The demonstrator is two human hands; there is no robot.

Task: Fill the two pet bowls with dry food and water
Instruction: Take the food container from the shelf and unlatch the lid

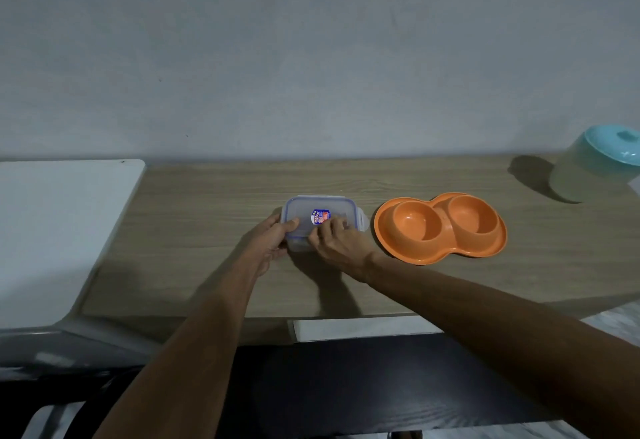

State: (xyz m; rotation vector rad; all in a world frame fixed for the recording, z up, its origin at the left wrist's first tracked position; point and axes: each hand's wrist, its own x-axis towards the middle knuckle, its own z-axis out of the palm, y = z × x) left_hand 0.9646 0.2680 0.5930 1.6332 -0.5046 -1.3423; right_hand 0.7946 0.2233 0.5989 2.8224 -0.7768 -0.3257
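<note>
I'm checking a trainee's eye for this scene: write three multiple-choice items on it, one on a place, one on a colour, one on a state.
1. Where does the double pet bowl lie, seen from the camera?
A. Right of the clear lidded container
B. Left of it
C. On top of it

2. What colour is the lid of the jar at the far right?
A. Orange
B. Turquoise
C. Black

3. What state are the two bowl hollows in?
A. Both full of dry food
B. One holds water
C. Both empty

Answers: 1 A, the bowl sits on the wooden table to the container's right. 2 B, the lid is pale blue-green. 3 C, only bare orange plastic shows in both, while the left hand and right hand are on the container, its lid on.
</note>
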